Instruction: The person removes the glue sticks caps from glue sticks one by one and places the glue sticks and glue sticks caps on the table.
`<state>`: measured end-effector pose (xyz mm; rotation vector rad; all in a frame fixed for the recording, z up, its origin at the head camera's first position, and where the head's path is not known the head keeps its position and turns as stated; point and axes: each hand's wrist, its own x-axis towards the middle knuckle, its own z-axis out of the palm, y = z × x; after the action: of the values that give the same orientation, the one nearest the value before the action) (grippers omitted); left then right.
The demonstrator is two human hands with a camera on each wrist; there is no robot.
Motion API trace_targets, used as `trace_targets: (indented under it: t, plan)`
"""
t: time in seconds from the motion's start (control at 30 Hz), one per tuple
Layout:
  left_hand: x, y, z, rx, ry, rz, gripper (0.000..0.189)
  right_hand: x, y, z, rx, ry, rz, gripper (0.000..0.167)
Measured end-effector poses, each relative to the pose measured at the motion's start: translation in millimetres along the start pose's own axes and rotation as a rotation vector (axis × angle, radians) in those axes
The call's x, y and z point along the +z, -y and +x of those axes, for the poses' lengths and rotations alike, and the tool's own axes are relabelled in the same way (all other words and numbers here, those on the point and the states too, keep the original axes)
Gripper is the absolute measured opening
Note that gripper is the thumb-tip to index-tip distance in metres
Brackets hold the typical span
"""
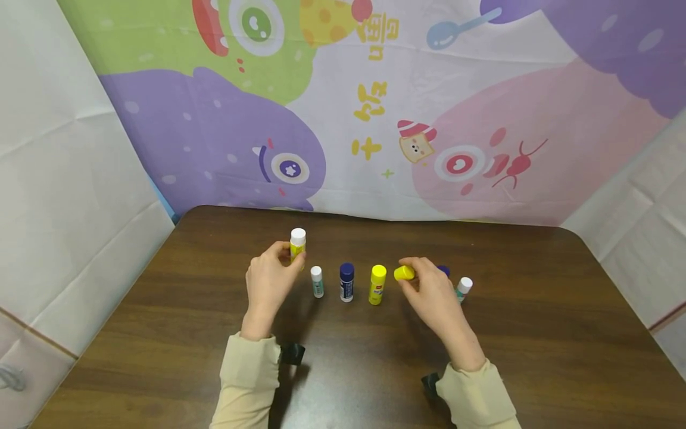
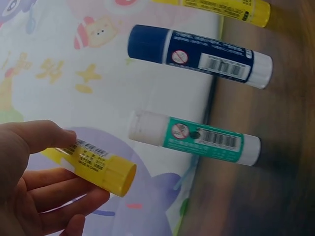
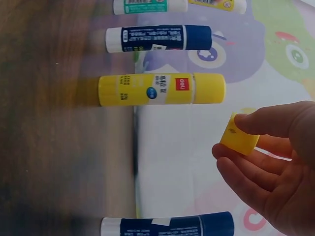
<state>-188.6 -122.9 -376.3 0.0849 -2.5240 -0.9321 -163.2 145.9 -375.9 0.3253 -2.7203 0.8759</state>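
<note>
My left hand [image 1: 271, 280] pinches a yellow glue stick [image 2: 93, 164] with a white top, held upright between thumb and fingers. Whether that top is a cap or bare glue, I cannot tell. Between the thumb and fingers of my right hand [image 1: 431, 292] is a short yellow cap [image 3: 240, 133], tilted and off the table. Standing between the hands are a small green-and-white glue stick [image 1: 317, 282], a navy glue stick [image 1: 347, 282] and a capped yellow glue stick [image 1: 377, 286]. The small one is nearest the left hand, the capped yellow one nearest the right.
Partly behind the right hand stand another navy glue stick [image 1: 443, 270] and another green-and-white one [image 1: 464, 287]. All rest on a brown wooden table [image 1: 354, 369]. A printed cartoon cloth [image 1: 370, 190] hangs along its far edge, with pale sheets at both sides.
</note>
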Motion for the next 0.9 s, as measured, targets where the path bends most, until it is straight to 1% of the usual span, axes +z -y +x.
trace_targets:
  t: [0.17,0.43,0.63,0.8,0.9]
  plan:
    - [4.3,7.9,0.7,-0.027,0.047,0.011,0.031,4.6,-1.3,0.8,0.006,0.025,-0.002,0.034]
    - [12.5,16.4,1.3,-0.061,0.076,0.003,0.03,13.0,-3.0,1.1,0.011,0.037,-0.02,0.035]
    - [16.4,19.0,2.1,-0.061,0.094,-0.005,0.03,17.8,-3.0,2.7,0.039,0.078,-0.05,0.036]
    - [19.9,23.0,1.7,-0.048,0.1,-0.024,0.03,23.0,-5.8,3.7,0.053,0.091,-0.059,0.036]
    - [22.3,25.8,1.3,-0.05,0.112,-0.04,0.029,27.3,-7.7,4.0,0.053,0.1,-0.068,0.035]
